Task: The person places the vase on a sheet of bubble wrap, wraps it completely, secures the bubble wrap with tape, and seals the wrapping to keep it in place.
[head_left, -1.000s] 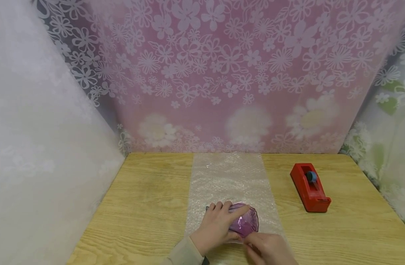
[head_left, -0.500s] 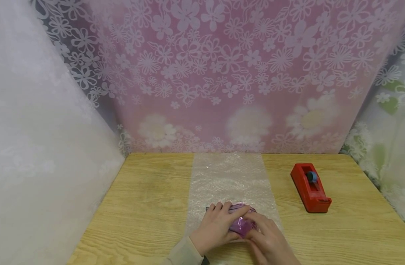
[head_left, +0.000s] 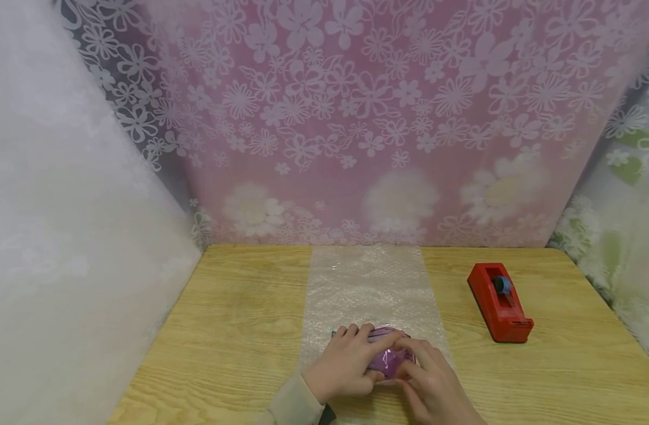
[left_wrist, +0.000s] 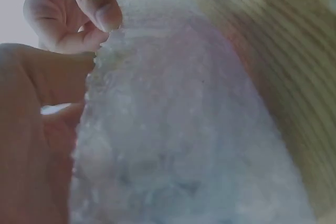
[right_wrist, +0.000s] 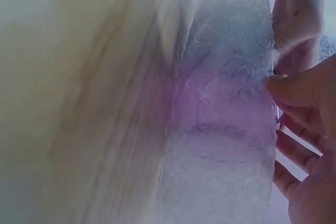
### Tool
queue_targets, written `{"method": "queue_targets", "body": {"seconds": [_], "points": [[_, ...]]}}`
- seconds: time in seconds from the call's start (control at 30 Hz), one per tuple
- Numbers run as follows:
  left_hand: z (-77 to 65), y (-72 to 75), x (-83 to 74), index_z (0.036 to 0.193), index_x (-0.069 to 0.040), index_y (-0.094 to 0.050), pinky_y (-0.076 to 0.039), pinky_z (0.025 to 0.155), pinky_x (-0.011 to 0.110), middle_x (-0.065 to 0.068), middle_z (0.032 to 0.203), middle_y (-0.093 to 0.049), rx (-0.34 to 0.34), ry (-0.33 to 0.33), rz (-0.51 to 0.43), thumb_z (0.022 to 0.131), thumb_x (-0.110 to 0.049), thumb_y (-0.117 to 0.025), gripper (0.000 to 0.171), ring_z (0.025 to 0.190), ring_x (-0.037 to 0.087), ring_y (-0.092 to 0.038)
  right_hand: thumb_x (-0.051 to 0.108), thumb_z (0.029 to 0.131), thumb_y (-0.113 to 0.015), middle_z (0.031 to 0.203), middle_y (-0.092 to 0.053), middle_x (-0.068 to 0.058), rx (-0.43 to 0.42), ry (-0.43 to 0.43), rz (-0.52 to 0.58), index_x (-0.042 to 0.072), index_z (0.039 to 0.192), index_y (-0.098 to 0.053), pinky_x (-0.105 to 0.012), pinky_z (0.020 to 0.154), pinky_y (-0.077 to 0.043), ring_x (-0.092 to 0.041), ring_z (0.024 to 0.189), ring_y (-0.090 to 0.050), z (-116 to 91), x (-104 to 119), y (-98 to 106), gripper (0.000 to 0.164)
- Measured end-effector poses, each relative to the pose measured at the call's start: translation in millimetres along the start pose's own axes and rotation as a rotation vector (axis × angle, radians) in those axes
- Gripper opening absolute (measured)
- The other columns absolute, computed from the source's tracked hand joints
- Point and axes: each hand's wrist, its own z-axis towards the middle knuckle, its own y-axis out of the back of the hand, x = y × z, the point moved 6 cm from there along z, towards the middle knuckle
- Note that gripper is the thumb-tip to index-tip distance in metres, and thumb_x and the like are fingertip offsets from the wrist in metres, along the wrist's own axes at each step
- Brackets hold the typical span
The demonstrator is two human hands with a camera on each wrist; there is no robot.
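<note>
A see-through purple glass with a fluted rim lies on its side on a strip of bubble wrap. My left hand grips it from the left, thumb and fingers spread around it. My right hand is at the rim, its thumb and fingers pinching the near edge of the wrap. In the right wrist view, that hand has its thumb on the edge of the bubble wrap, and purple shows through the sheet. The left wrist view has the raised bubble wrap hiding most of the glass.
A red tape dispenser with a small blue-cored roll stands on the right of the wooden table. The strip of wrap runs to the table's back edge. Flowered curtains close off the back and sides.
My right hand has moved up from the near edge toward the rim, its fingers now reaching over the glass. My left hand keeps its hold in nearly the same spot.
</note>
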Motion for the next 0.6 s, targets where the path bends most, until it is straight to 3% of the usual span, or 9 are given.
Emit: {"method": "queue_targets", "body": {"seconds": [0.1,0.2,0.27,0.3,0.33,0.4,0.6], "points": [[1.1,0.3,-0.2,0.155,-0.044,-0.025,-0.044,0.095,0.047,0.007,0.132,-0.054,0.026,0.003,-0.014,0.092,-0.041,-0.059,0.072,0.112,0.027,-0.056,0.046,0.103,-0.037,0.125,-0.057,-0.002,0.01,-0.018,-0.005,0.024,0.08,-0.061,-0.026,0.102,-0.031,-0.02,0.112,-0.052,0.2,-0.5,-0.8,0.039],[1.6,0.9,-1.4,0.155,-0.046,-0.021,-0.044,0.096,0.048,0.007,0.133,-0.053,0.031,0.004,-0.011,0.089,-0.061,-0.056,0.076,0.114,0.027,-0.055,0.034,0.097,-0.059,0.123,-0.056,-0.002,0.012,-0.027,0.005,0.024,0.08,-0.06,-0.026,0.101,-0.031,-0.02,0.111,-0.051,-0.5,-1.9,-1.4,0.02],[1.8,1.2,-2.7,0.155,-0.048,-0.018,-0.044,0.095,0.048,0.006,0.132,-0.053,0.021,0.005,0.006,0.08,-0.075,-0.059,0.089,0.114,0.026,-0.055,0.024,0.085,-0.07,0.123,-0.056,0.001,0.016,-0.038,-0.001,0.025,0.08,-0.06,-0.027,0.099,-0.033,-0.018,0.112,-0.05,-0.8,-3.1,-1.4,0.012],[1.8,1.3,-3.3,0.155,-0.048,-0.016,-0.045,0.095,0.049,0.006,0.132,-0.053,0.011,0.003,0.02,0.076,-0.077,-0.062,0.096,0.113,0.026,-0.055,0.02,0.079,-0.073,0.123,-0.056,0.001,0.017,-0.041,-0.009,0.026,0.08,-0.06,-0.028,0.098,-0.034,-0.017,0.112,-0.05,-0.9,-3.6,-1.3,0.015],[1.7,1.3,-3.9,0.155,-0.048,-0.016,-0.045,0.094,0.049,0.007,0.131,-0.053,0.001,0.002,0.036,0.073,-0.078,-0.065,0.101,0.113,0.026,-0.056,0.015,0.072,-0.075,0.124,-0.056,0.001,0.013,-0.037,-0.008,0.026,0.081,-0.06,-0.029,0.097,-0.035,-0.017,0.111,-0.05,-1.2,-4.0,-1.3,0.021],[1.4,0.6,-4.9,0.155,-0.048,-0.017,-0.047,0.091,0.048,0.007,0.128,-0.055,-0.026,-0.003,0.071,0.071,-0.077,-0.069,0.104,0.109,0.026,-0.057,0.014,0.07,-0.077,0.124,-0.057,0.0,-0.003,-0.031,-0.013,0.026,0.081,-0.06,-0.027,0.097,-0.035,-0.018,0.11,-0.052,-1.0,-3.6,-0.6,0.023],[2.9,-1.4,-6.2,0.153,-0.044,-0.03,-0.05,0.083,0.043,0.009,0.121,-0.061,-0.121,-0.004,0.131,0.079,-0.066,-0.07,0.086,0.1,0.024,-0.061,0.01,0.063,-0.082,0.124,-0.058,-0.002,-0.045,-0.012,-0.013,0.026,0.079,-0.06,-0.018,0.103,-0.028,-0.02,0.106,-0.055,-0.1,-1.9,0.5,0.031]]}}
